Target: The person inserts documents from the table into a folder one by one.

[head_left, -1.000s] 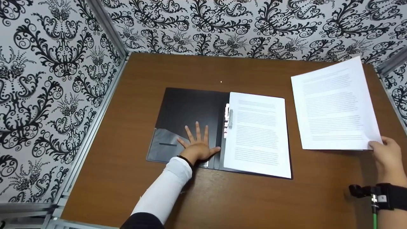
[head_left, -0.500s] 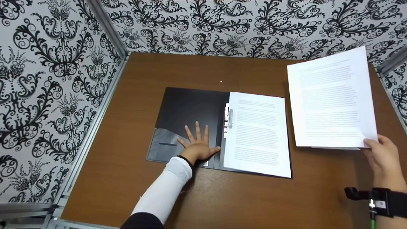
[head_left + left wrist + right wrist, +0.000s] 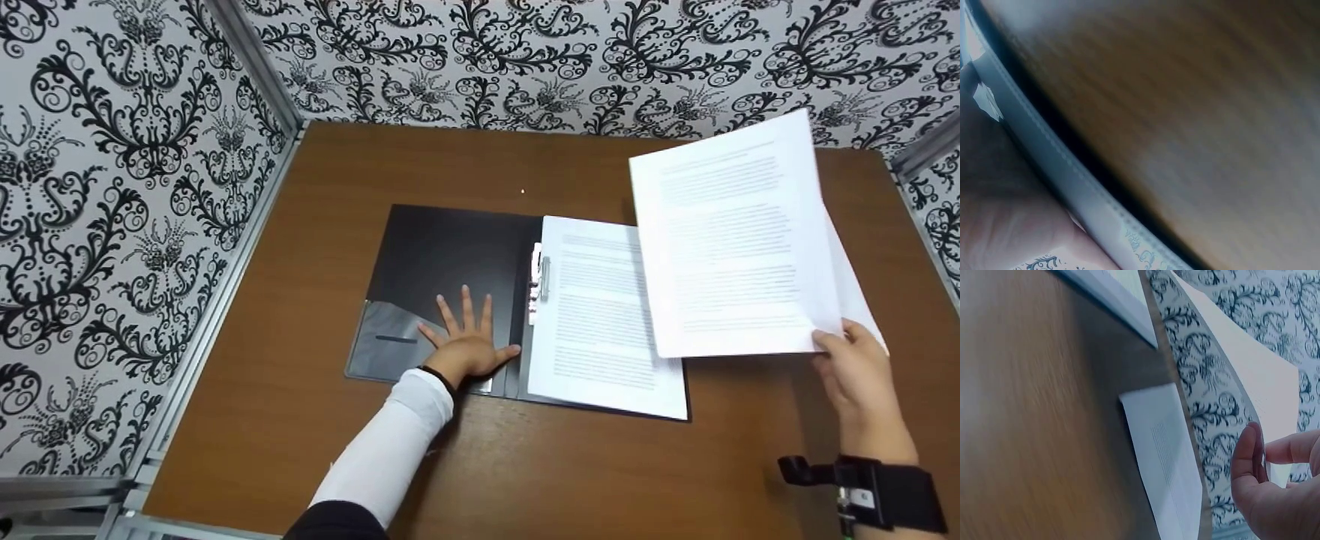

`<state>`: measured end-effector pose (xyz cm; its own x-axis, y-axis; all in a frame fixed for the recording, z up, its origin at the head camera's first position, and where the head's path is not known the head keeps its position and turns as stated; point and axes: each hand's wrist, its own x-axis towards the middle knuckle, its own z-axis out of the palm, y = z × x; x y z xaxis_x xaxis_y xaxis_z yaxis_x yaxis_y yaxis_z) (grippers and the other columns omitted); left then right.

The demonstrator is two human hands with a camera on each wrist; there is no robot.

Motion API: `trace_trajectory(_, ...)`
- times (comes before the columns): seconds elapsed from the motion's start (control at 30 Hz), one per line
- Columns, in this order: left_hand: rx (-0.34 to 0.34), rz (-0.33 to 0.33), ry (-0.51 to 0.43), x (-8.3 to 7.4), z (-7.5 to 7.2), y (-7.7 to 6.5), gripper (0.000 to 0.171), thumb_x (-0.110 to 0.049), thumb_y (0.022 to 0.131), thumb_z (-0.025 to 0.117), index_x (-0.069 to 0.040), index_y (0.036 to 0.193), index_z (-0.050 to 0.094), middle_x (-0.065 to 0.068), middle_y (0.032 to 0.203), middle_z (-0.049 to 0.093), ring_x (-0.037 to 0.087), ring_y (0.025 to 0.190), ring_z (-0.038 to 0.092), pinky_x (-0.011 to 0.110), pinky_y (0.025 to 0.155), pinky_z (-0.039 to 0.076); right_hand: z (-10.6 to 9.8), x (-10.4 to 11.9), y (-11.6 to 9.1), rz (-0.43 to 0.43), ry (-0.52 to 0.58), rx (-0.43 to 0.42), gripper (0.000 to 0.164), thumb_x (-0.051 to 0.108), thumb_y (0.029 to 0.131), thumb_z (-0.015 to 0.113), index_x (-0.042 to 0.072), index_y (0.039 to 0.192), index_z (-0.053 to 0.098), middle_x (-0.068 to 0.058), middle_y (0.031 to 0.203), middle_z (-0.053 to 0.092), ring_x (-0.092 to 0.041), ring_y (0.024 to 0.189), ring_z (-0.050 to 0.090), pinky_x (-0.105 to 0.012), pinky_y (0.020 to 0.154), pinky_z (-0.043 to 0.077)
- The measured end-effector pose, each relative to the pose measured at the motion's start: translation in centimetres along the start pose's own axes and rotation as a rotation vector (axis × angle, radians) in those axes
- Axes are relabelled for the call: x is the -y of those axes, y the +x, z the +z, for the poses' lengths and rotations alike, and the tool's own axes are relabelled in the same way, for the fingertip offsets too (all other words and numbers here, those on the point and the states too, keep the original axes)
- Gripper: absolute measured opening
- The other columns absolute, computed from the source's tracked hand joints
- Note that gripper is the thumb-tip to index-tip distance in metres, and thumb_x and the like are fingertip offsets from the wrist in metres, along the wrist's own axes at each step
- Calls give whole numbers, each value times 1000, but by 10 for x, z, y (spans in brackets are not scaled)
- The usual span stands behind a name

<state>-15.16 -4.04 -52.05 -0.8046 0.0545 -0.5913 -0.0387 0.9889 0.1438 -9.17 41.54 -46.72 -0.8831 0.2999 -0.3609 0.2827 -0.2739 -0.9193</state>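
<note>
A black folder (image 3: pixel 450 240) lies spread on the table, with printed pages (image 3: pixel 600 322) on its right side by a metal clip (image 3: pixel 545 277). Fingers spread, my left hand (image 3: pixel 469 352) rests flat on the folder's left cover beside the spine. My right hand (image 3: pixel 859 367) pinches a printed sheet (image 3: pixel 727 247) by its lower right corner, thumb in front. The raised sheet overlaps the right edge of the folder's pages in the head view. In the right wrist view the sheet (image 3: pixel 1264 377) bends up from between thumb and fingers.
Another paper (image 3: pixel 851 277) lies on the table behind the held sheet; the right wrist view shows this printed paper (image 3: pixel 1162 455) lying flat. Patterned walls (image 3: pixel 525 67) border the wooden table (image 3: pixel 300 300) at the back and left. A grey pocket (image 3: pixel 390 341) sits on the folder's left cover.
My right hand has lifted the sheet and carried it left towards the folder, uncovering the paper lying behind it. My left hand has stayed in place.
</note>
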Motion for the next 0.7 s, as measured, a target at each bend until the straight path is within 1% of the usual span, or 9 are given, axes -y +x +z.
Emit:
trace_trajectory(0.03, 0, 2, -2, 0, 0, 0, 100, -79, 84, 39, -34, 153, -16, 5, 156, -36, 43, 138, -34, 79, 99, -11, 3, -2, -2, -8, 5, 8, 18, 2, 94, 57, 12, 106, 48, 5, 97, 50, -3, 78, 57, -16, 67, 49)
trace_trajectory(0.13, -4, 7, -2, 0, -1, -1, 100, -79, 83, 39, -33, 154, -15, 5, 157, -34, 44, 140, -32, 79, 101, -8, 14, -6, -8, -8, 20, 26, 17, 1, 94, 56, 12, 105, 49, 8, 93, 54, -4, 78, 57, -17, 66, 48)
trace_trajectory(0.17, -4, 8, -2, 0, -2, -3, 100, -79, 83, 39, -33, 154, -15, 5, 156, -34, 44, 140, -32, 78, 102, -7, 17, -8, -10, -2, 14, 26, 17, 1, 94, 55, 11, 106, 48, 8, 92, 54, -3, 78, 57, -17, 66, 47)
trace_trajectory(0.27, -2, 8, 0, 1, -2, -2, 100, -80, 83, 38, -33, 153, -16, 4, 156, -35, 43, 139, -33, 78, 103, -6, 27, -14, -16, 17, 17, 23, 16, 1, 95, 53, 10, 107, 47, 9, 91, 55, -2, 78, 57, -17, 67, 47)
trace_trajectory(0.33, 10, 5, 3, 1, -1, 0, 100, -80, 83, 37, -34, 153, -18, 3, 155, -38, 43, 138, -34, 78, 102, -7, 34, -20, -20, 28, 12, 17, 15, 1, 96, 52, 10, 106, 47, 9, 90, 56, -2, 77, 58, -16, 67, 48)
trace_trajectory(0.5, 28, -6, 2, 1, 1, 5, 99, -80, 83, 37, -36, 151, -21, 2, 152, -41, 42, 136, -38, 78, 101, -10, 51, -32, -29, 49, -11, 13, 18, 1, 97, 49, 10, 112, 43, 9, 89, 57, -1, 79, 59, -15, 70, 49)
trace_trajectory(0.63, 15, -3, -3, 1, 1, 4, 99, -79, 84, 38, -35, 152, -18, 3, 154, -38, 43, 138, -35, 79, 100, -10, 64, -42, -37, 78, -35, 4, 19, 1, 98, 45, 10, 114, 41, 11, 91, 57, -1, 80, 59, -15, 72, 49)
trace_trajectory(0.7, 17, -2, -5, 2, 2, 4, 99, -80, 84, 38, -35, 152, -19, 3, 154, -39, 43, 137, -36, 79, 99, -10, 70, -47, -40, 97, -39, 14, 19, 1, 98, 43, 9, 115, 40, 12, 91, 58, 0, 81, 59, -15, 75, 49)
